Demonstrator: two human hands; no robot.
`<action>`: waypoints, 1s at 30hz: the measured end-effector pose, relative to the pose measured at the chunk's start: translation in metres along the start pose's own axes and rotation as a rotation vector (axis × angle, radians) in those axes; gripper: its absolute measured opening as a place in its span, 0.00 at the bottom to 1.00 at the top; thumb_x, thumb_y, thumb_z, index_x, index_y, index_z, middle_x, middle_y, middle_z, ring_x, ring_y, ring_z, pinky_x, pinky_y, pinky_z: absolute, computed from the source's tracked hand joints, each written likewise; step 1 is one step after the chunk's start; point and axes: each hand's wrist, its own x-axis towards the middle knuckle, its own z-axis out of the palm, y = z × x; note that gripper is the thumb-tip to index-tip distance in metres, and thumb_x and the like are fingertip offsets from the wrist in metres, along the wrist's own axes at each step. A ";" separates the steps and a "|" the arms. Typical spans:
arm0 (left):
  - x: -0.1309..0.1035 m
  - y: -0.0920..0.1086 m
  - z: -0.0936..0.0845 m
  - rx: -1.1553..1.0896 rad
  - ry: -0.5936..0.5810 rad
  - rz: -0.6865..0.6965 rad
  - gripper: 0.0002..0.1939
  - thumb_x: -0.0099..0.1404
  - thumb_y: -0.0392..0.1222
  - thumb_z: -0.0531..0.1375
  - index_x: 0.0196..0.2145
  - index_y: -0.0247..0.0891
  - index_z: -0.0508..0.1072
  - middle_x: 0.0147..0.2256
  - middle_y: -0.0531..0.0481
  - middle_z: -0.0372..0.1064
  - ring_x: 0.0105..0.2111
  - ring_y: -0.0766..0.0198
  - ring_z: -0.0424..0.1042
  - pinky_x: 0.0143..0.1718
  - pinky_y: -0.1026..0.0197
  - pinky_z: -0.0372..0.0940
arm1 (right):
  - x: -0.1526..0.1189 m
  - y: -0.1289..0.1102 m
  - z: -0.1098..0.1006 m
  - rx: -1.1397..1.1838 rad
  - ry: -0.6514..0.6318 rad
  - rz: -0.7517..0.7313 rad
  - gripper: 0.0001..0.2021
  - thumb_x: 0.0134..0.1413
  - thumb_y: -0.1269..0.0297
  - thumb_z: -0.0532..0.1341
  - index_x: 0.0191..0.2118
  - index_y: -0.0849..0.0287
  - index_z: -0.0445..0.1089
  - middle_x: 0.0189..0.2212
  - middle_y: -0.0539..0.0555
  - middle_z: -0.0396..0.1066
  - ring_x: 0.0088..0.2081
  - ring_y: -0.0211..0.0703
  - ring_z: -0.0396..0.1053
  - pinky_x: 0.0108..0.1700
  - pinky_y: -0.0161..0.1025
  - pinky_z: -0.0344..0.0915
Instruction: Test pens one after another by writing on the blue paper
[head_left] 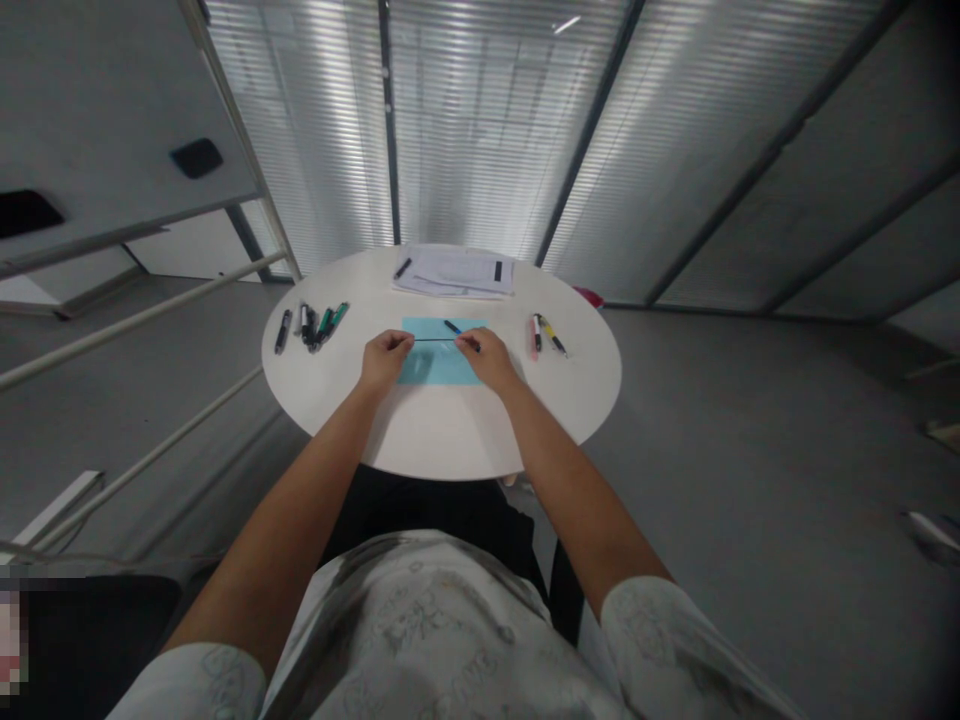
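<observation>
My left hand [387, 358] and my right hand [484, 356] pinch the two ends of a thin dark stick-like item [435, 340], held level between them. Beneath it a light blue sheet [439, 370] lies on the round white table [442, 430]. A dark pen [452, 327] rests on the sheet's upper part, close to my right fingers. Whether the thin item is stiff or a stretched cord is too small to tell.
Several black and green markers [322, 325] lie at the table's left. Pink, black and yellow pens [547, 335] are at the right. Stacked papers [454, 272] sit at the far edge. A pale metal rail [142, 308] runs left of the table.
</observation>
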 end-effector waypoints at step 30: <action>-0.008 0.012 0.002 0.284 -0.135 0.145 0.09 0.46 0.35 0.69 0.28 0.44 0.80 0.31 0.45 0.76 0.42 0.49 0.70 0.46 0.50 0.62 | -0.007 -0.013 0.000 -0.351 -0.139 0.083 0.07 0.57 0.60 0.60 0.36 0.53 0.75 0.37 0.55 0.73 0.43 0.49 0.66 0.46 0.46 0.58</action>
